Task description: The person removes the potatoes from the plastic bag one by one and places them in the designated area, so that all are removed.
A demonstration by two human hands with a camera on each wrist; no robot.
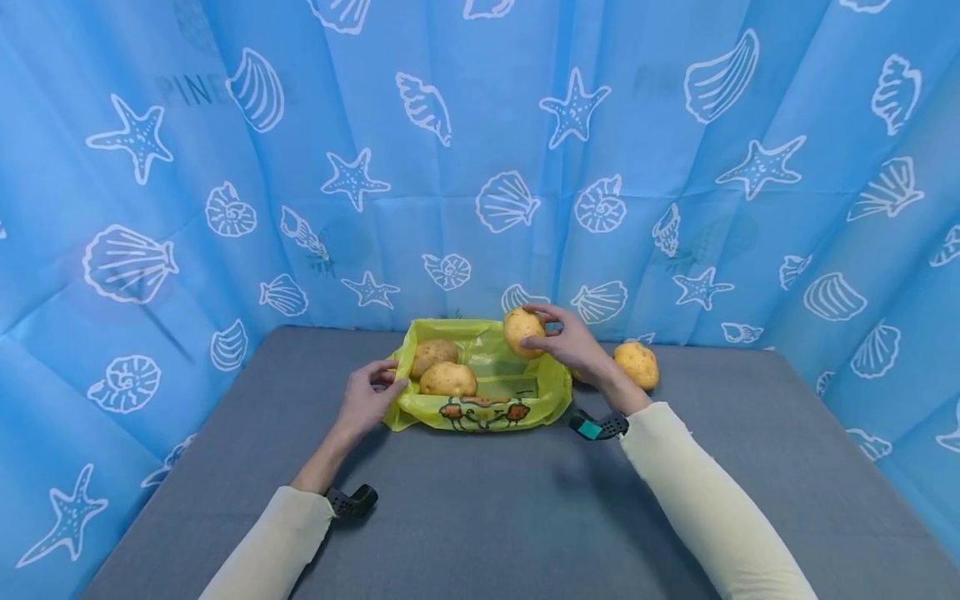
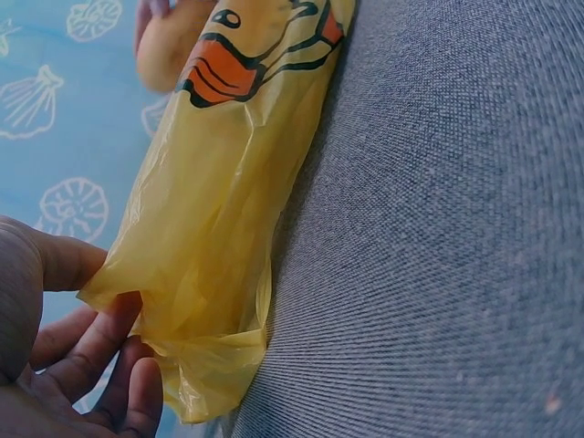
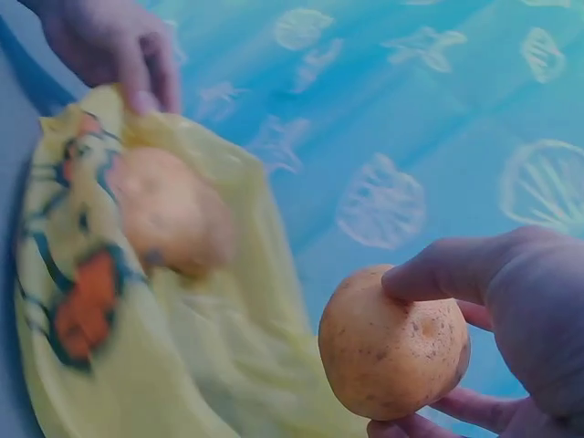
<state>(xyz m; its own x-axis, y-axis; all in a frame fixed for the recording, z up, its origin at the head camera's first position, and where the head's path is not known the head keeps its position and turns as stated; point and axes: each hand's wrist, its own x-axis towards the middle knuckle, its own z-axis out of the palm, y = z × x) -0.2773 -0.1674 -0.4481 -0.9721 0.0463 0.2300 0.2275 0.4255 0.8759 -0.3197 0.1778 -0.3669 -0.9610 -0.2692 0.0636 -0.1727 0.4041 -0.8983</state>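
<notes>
A yellow plastic bag (image 1: 487,415) with a printed cartoon stands wide open on the table. Two potatoes, one nearer (image 1: 448,380) and one farther (image 1: 433,355), lie in its left part. My left hand (image 1: 369,398) pinches the bag's left rim between thumb and fingers, as the left wrist view (image 2: 82,356) shows close up. Over the right side of the bag, my right hand (image 1: 570,340) grips another potato (image 1: 522,333), seen large in the right wrist view with the thumb on its upper side.
To the right of the bag, a potato (image 1: 637,365) sits on the grey table (image 1: 480,508); part of another shows behind my right wrist. A blue curtain (image 1: 465,167) with white shell and starfish prints hangs behind the table and along both sides.
</notes>
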